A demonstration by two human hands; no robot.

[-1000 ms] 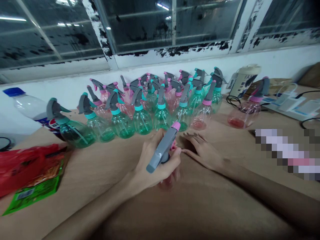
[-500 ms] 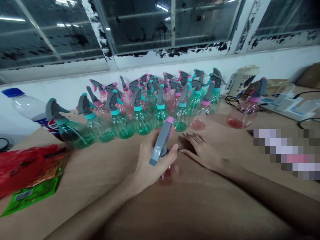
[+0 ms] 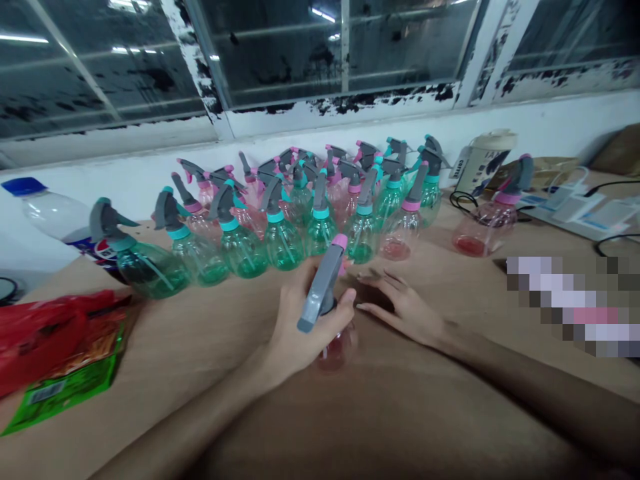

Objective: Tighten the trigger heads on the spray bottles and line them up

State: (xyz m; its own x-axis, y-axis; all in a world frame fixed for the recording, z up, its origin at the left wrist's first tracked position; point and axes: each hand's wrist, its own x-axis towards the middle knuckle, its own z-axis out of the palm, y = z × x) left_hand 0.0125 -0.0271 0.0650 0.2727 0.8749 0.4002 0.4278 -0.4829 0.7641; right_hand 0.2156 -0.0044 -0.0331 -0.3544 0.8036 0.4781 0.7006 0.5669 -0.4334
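Left hand (image 3: 313,313) curled around pink-and-grey spray bottle (image 3: 321,287), in front of bottle rows | right hand (image 3: 413,312) beside it, fingers loosely parted | green bottles (image 3: 245,255), pink bottles (image 3: 401,235) behind, darker at base, liquid uncertain | wood-look table (image 3: 190,347) | white wall (image 3: 555,130), dark windows (image 3: 290,57)

Light-brown table (image 3: 200,347) with spray bottles (image 3: 284,243), green packet (image 3: 70,397) and probably a power strip (image 3: 575,223).
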